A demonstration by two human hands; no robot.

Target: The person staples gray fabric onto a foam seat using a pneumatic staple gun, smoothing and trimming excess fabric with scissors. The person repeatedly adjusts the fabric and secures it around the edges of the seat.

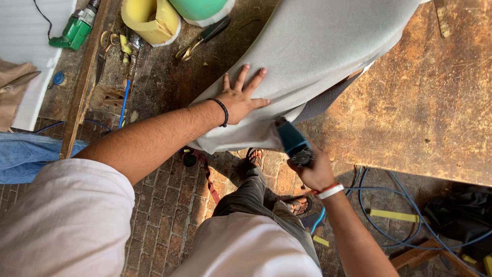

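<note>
Foam sheet [312,56], grey, draped across the rusty workbench [425,102], its lower edge hanging off the bench's near side. Left hand [240,100] spread flat on the sheet, fingers open, pinning it, likely against shifting. Right hand [315,172] clenched round a teal power tool [292,139], nose at the sheet's overhanging edge. Scissors [202,38] on the bench beyond the sheet.

Green power drill [76,28] top left, on white sheet [25,31]. Yellow foam roll [151,19] beside green roll [202,10] at worktop [420,102] far edge. Scissors [202,38] near rolls. Blue cables [389,205] on brick floor [169,205]. Yellow tape strips [393,215] among cables.
</note>
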